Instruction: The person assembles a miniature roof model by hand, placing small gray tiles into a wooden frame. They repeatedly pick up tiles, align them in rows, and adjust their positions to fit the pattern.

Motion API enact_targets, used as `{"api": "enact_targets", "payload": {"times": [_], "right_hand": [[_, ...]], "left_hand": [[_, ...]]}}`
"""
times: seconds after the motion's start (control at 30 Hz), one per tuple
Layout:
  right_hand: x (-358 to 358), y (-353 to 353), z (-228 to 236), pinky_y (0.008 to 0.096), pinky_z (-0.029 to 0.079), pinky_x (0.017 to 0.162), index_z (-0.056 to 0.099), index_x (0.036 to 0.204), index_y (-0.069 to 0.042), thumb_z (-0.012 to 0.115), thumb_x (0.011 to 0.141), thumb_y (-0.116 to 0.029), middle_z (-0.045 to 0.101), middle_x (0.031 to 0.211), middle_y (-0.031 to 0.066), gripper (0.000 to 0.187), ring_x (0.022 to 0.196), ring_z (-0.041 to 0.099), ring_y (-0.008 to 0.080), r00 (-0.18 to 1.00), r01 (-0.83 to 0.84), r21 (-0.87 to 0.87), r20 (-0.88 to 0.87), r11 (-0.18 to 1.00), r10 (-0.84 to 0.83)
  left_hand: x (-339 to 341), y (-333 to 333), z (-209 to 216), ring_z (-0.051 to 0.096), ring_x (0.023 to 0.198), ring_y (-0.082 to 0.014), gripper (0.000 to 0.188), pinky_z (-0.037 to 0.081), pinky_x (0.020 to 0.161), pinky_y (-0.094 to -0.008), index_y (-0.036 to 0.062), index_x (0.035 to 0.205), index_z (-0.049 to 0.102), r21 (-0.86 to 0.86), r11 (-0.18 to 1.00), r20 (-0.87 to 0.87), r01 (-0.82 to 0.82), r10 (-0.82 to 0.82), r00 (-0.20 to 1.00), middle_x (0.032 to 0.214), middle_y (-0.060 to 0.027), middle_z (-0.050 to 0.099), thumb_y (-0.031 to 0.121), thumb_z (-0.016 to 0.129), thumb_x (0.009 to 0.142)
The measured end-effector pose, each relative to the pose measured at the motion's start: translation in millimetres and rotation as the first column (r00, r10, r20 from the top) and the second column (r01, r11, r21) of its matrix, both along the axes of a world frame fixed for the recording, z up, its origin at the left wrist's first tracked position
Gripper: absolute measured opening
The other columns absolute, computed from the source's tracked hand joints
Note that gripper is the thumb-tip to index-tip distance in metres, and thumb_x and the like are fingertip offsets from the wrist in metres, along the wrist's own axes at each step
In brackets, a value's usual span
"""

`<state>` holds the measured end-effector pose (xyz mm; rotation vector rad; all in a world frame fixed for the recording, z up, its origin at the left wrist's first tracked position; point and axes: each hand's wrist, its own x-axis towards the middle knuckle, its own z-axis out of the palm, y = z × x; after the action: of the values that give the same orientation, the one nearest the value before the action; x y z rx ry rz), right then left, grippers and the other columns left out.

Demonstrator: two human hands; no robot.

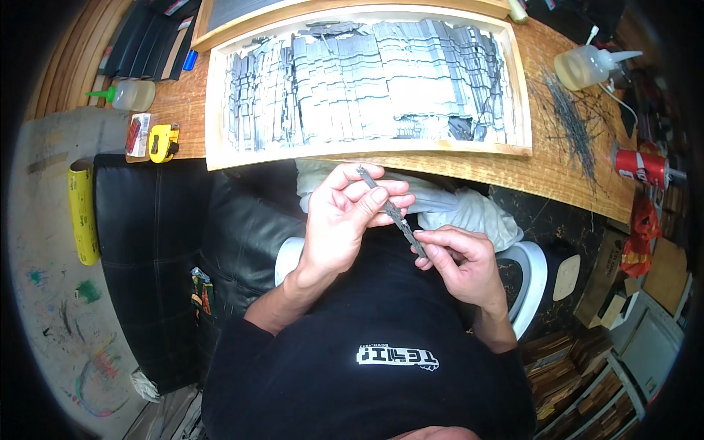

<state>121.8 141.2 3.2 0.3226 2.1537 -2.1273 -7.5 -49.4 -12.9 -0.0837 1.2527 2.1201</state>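
Between my two hands, above my lap, I hold a thin dark grey strip (397, 218) with a rough, chipped surface. It slants from upper left to lower right. My left hand (345, 213) pinches its upper part, thumb on top and fingers beneath. Thumb and fingertips of my right hand (463, 264) close on the lower end. Beyond them, on the table, a shallow pale wooden frame (518, 95) holds many similar dark strips (345, 81) packed side by side. Glare washes out part of their surface.
On the wooden table (183, 110) lie a yellow tape measure (163, 142) and a squeeze bottle with a green tip (132, 95). To the right are another squeeze bottle (583, 67), loose thin dark sticks (576, 125) and a red can (639, 168). A black padded seat (147, 249) stands at left.
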Motion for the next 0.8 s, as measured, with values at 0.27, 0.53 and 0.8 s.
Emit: {"api": "enact_targets", "payload": {"times": [0.27,0.53,0.8], "right_hand": [[-2,-5,6,0.0309,0.059,0.068,0.078,0.11,0.004,0.084,0.085,0.004,0.075,0.094,0.0155,0.026,0.081,0.076,0.0244,0.957,0.084,0.487,-0.282,0.869,0.066],[3,2,3,0.0311,0.062,0.07,0.08,0.104,0.002,0.09,0.08,0.003,0.078,0.095,0.0125,0.027,0.08,0.077,0.0209,0.965,-0.087,0.134,-0.237,0.987,0.117],[13,4,-9,0.0304,0.064,0.075,0.078,0.108,0.002,0.086,0.085,0.004,0.08,0.096,0.0137,0.024,0.088,0.08,0.0211,0.972,-0.1,0.052,-0.208,0.994,0.109]], "left_hand": [[-1,1,6,0.078,0.106,-0.0368,0.032,0.069,0.088,-0.0419,-0.0036,0.137,0.059,-0.039,0.999,0.045,0.014,-0.013,0.999,0.119,-0.0274,0.075,0.002,0.064,0.106],[-5,1,4,0.079,0.106,-0.0336,0.028,0.069,0.088,-0.042,-0.003,0.134,0.063,0.014,0.991,0.138,0.136,-0.137,0.981,0.116,-0.0225,0.077,0.006,0.065,0.107],[-3,5,3,0.08,0.101,-0.028,0.029,0.068,0.083,-0.0335,-0.0026,0.133,0.064,0.077,0.972,0.232,0.224,-0.236,0.944,0.114,-0.0195,0.077,0.01,0.068,0.106]]}}
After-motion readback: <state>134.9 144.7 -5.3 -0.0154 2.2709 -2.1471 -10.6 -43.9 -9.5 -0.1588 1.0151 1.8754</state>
